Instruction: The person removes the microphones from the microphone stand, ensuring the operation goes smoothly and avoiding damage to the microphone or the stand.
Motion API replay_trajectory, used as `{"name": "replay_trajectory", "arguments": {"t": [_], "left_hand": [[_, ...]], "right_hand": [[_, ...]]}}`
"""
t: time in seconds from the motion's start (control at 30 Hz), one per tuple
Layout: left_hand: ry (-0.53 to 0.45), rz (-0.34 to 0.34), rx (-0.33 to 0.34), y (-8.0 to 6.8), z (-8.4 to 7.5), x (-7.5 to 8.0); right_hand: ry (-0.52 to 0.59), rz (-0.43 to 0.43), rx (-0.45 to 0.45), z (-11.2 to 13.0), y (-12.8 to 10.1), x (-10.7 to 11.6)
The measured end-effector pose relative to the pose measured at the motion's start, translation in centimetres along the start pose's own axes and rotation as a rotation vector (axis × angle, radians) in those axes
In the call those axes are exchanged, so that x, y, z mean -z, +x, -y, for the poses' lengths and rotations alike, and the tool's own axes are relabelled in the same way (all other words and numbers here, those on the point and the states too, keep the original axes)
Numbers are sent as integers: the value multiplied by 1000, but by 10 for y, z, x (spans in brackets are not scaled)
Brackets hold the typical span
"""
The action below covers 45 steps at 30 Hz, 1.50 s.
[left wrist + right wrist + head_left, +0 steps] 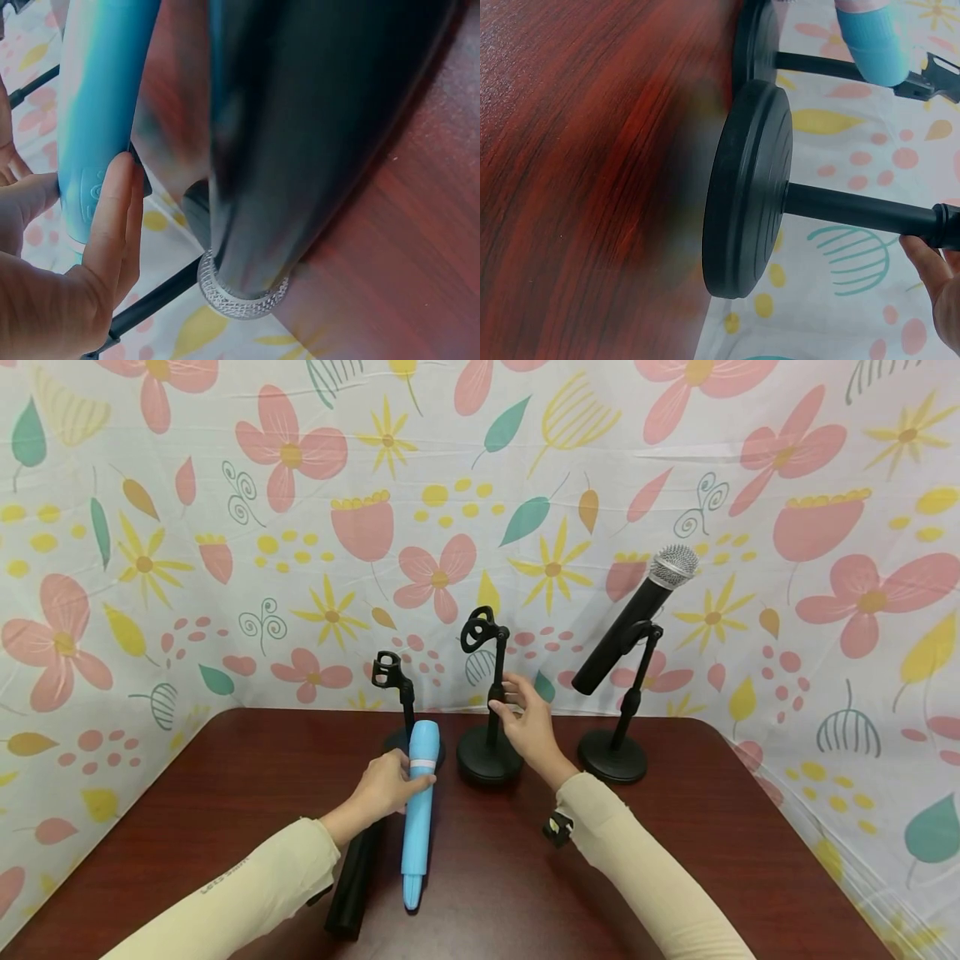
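My left hand (387, 787) grips a light blue microphone (417, 835) round its upper body, thumb on one side and fingers on the other. The left wrist view shows the thumb and fingers on the blue body (101, 112) near its buttons. My right hand (531, 720) pinches the pole of the middle black microphone stand (489, 758) around its collar; in the right wrist view, fingertips touch the pole (855, 208) there. That stand's clip (480, 628) holds nothing. Below my left hand a black microphone (356, 881) lies on the table, its silver mesh head (244, 296) visible in the left wrist view.
At the right, a stand (612, 757) holds a tilted black microphone (622, 635) with a silver head. Another stand, its clip (387, 670) unfilled, is at the left, partly behind the blue microphone. The dark red table (247, 785) meets a flowered cloth (420, 468) at the back.
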<state>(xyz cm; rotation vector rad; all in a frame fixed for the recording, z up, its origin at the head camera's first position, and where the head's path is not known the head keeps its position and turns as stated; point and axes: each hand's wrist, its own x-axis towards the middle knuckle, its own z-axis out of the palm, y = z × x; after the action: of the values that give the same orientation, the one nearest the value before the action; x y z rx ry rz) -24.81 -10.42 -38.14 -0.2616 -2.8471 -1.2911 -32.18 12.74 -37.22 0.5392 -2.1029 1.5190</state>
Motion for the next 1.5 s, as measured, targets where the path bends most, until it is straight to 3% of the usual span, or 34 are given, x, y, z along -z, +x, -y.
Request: {"name": "replay_trajectory", "arguments": {"t": [0.17, 0.87, 1.07, 1.27, 1.5], "left_hand": [[-15, 18, -21, -4, 5, -5], [76, 127, 28, -12, 9, -14], [91, 141, 21, -12, 10, -15], [118, 139, 3, -13, 10, -17], [151, 154, 8, -14, 11, -18]], "right_hand": [[-11, 0, 12, -1, -1, -1], [15, 21, 14, -1, -3, -4], [2, 22, 44, 21, -6, -2], [-1, 22, 52, -1, -3, -3], [0, 18, 31, -5, -4, -4]]}}
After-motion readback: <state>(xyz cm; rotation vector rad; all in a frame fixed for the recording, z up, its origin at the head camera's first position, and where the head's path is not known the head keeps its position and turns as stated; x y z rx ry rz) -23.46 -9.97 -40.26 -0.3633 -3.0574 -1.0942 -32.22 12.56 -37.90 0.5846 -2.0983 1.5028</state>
